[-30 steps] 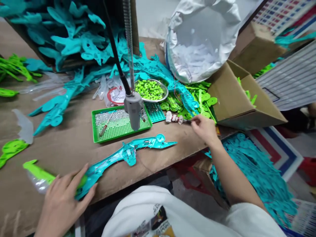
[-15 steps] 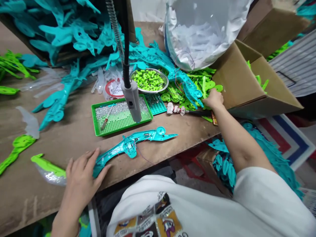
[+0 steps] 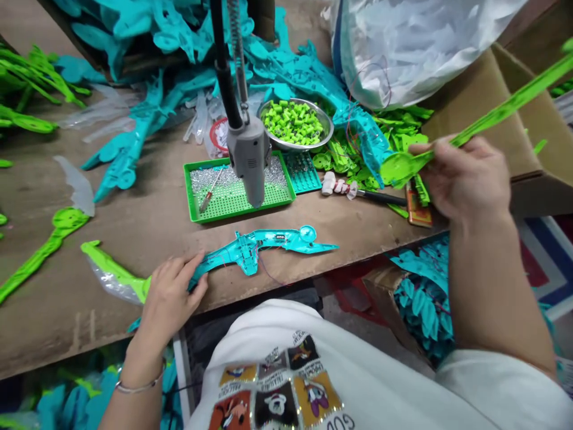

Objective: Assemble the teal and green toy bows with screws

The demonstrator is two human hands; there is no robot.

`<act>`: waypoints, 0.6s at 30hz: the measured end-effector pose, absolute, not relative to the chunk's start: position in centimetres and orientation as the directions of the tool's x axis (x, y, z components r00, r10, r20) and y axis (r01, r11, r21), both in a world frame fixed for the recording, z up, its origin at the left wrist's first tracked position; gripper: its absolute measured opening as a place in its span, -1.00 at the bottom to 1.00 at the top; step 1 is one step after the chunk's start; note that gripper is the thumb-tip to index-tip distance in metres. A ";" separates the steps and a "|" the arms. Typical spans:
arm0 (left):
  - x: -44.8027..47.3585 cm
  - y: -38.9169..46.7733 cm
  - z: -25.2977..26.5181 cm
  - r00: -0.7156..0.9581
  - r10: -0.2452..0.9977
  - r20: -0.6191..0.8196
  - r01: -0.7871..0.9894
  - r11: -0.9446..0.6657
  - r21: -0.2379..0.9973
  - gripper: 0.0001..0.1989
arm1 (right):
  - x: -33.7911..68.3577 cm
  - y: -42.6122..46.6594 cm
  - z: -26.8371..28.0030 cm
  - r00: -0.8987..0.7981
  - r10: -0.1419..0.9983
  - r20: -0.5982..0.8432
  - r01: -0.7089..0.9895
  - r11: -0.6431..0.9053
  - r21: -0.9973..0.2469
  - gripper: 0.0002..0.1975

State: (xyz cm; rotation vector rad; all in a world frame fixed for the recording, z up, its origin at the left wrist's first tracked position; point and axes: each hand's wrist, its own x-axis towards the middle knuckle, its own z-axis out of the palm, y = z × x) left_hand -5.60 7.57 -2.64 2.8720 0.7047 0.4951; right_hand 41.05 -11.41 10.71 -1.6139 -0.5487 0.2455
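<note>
A metal bowl [image 3: 328, 123] holds green pieces [image 3: 290, 122]; right grip [image 3: 472, 176] clasps green strip [image 3: 504, 113], left grip [image 3: 172, 289] holds teal shell [image 3: 246, 252].

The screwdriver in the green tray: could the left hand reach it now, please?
Probably yes: the hanging tool sits right of the screwdriver, leaving it uncovered, though the left hand rests on a blue part.
</note>
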 end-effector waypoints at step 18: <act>-8.9 8.9 -2.2 0.804 0.565 0.184 0.506 -0.813 0.286 -0.62 | 27.8 -10.1 -0.5 0.443 0.614 -0.653 -0.581 -0.358 -0.731 -0.65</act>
